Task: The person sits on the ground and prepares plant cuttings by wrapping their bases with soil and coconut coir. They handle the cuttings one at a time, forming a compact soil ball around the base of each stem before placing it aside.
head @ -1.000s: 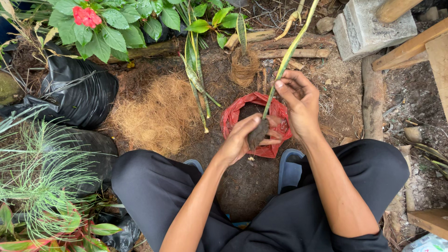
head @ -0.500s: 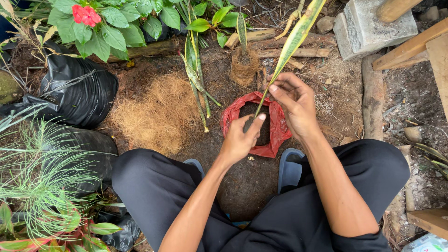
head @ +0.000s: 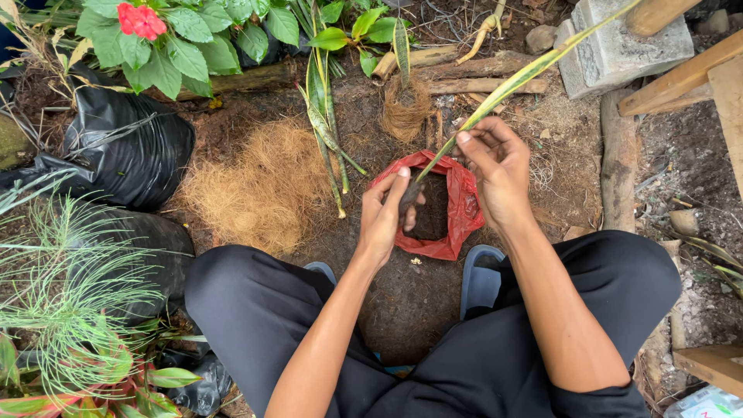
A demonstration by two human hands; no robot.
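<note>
Right hand [head: 499, 166] pinches long yellow-green leaf cutting [head: 511, 85] upright in red plastic soil bag [head: 464, 205]; left hand [head: 385, 213] cupped holding soil, bag only part-filled.

A single camera sits on the person's head and looks almost straight down, tipped slightly forward. It is close: the forearms run up from the bottom edge, and the left hand [head: 385, 213] and right hand [head: 499, 166] sit near the middle. The knees fill the lower part, bare soil [head: 402, 302] lies between them, and plants [head: 178, 39] line the top edge. No second view shares the scene.
</note>
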